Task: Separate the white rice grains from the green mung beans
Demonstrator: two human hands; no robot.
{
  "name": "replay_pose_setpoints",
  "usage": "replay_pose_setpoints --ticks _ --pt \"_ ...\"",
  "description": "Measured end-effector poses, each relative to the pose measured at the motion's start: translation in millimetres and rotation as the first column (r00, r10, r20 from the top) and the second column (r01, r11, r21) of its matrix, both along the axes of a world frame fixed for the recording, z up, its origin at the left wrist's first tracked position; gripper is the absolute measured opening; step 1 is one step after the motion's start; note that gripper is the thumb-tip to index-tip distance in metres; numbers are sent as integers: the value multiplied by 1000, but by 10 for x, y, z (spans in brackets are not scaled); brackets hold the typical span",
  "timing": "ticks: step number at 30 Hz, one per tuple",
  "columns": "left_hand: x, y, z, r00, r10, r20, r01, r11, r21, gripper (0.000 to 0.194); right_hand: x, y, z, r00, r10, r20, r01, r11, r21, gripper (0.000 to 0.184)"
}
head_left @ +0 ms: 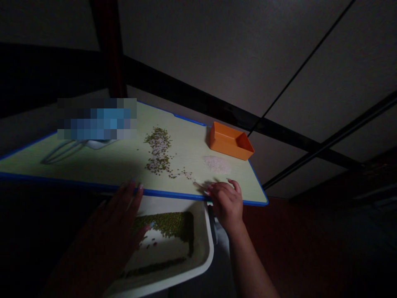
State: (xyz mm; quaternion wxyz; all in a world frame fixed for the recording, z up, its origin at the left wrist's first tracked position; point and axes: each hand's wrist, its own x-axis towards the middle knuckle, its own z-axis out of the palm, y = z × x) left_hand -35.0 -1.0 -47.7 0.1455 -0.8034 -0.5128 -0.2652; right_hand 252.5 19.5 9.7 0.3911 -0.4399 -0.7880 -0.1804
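My right hand (pixel 226 203) is at the near edge of a small pale tabletop (pixel 186 145) with a blue rim. Its fingers pinch a thin stick (pixel 198 185), whose tip points left toward some loose grains; the exact kind of stick is too dark to tell. Just left of the tip, a mixed pile of green beans and white rice (pixel 159 153) spreads over the board. Beyond the hand lies a separate heap of white rice (pixel 217 164). My left hand (pixel 116 225), dim and in shadow, is open with its fingers stretched to the blue rim, above a white tub.
The white tub (pixel 206 248) below the near edge holds many green beans (pixel 173 223). An orange box (pixel 231 142) stands at the board's back right. At the left lie a blurred-out blue thing (pixel 105 122) and a looped cable (pixel 62 151). Panels rise behind the table.
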Motion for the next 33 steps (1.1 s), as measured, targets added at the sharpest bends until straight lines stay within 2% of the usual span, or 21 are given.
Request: replay_pose_setpoints --ticks 4,9,19,33 --pt "10 -7 9 1000 25 -4 -25 999 -24 78 -23 41 -24 999 -34 -20 34 999 -13 11" --pt "-4 -4 13 1000 11 -24 -11 1000 11 80 -62 94 -20 998 -47 -48 47 999 3 10" --pt "0 -12 -7 1000 18 -2 -18 999 -27 80 -69 20 -7 999 13 -46 -14 1000 -18 9" --pt "15 -11 19 997 35 -62 -31 997 65 74 -121 -91 23 996 88 -18 -88 996 13 7"
